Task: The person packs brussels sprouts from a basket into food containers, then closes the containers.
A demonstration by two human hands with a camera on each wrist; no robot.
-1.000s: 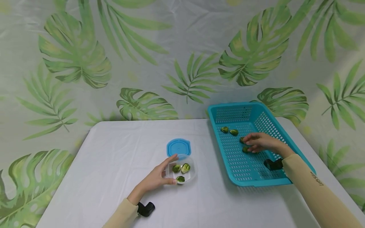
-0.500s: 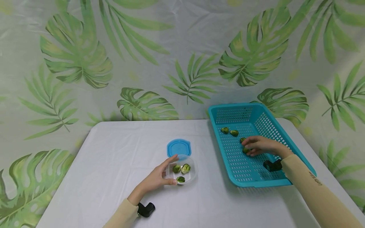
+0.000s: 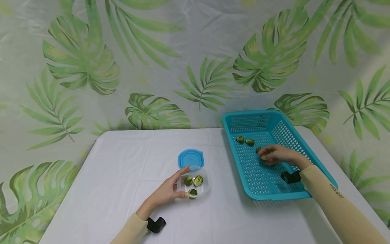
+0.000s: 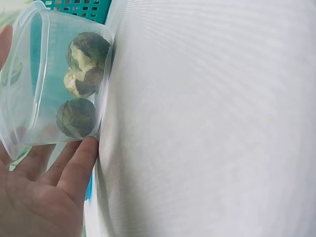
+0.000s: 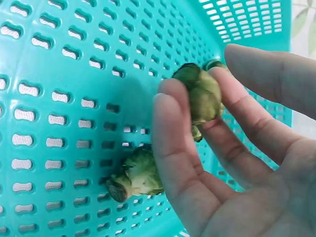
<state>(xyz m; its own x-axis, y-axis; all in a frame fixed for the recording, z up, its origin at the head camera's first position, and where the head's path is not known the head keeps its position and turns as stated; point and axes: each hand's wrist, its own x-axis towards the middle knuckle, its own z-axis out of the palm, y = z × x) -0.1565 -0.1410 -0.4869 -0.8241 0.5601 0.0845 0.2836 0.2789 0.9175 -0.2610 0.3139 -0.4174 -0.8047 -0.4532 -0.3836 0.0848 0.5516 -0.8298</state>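
My left hand (image 3: 167, 189) grips the side of a clear plastic container (image 3: 205, 179), thumb at the near side and fingers at the far side. Three Brussels sprouts (image 3: 198, 180) lie inside it; in the left wrist view the sprouts (image 4: 76, 117) show through its wall. Over in the turquoise basket (image 3: 259, 189), my right hand (image 3: 281, 155) has its fingers curled round a Brussels sprout (image 5: 202, 96). Another sprout (image 5: 138, 175) lies on the basket floor beside those fingers, partly hidden by them. Two more sprouts (image 3: 250, 142) sit farther back in the basket.
A blue lid (image 3: 191, 157) lies flat on the white-covered table (image 3: 131, 159), just behind the container. The basket's raised rim (image 3: 236, 159) stands between the container and my right hand. A leaf-patterned cloth (image 3: 152, 67) hangs behind the table.
My right hand's fingers have drawn in around the sprout, which is now mostly covered in the head view. The left hand and the container have stayed put.
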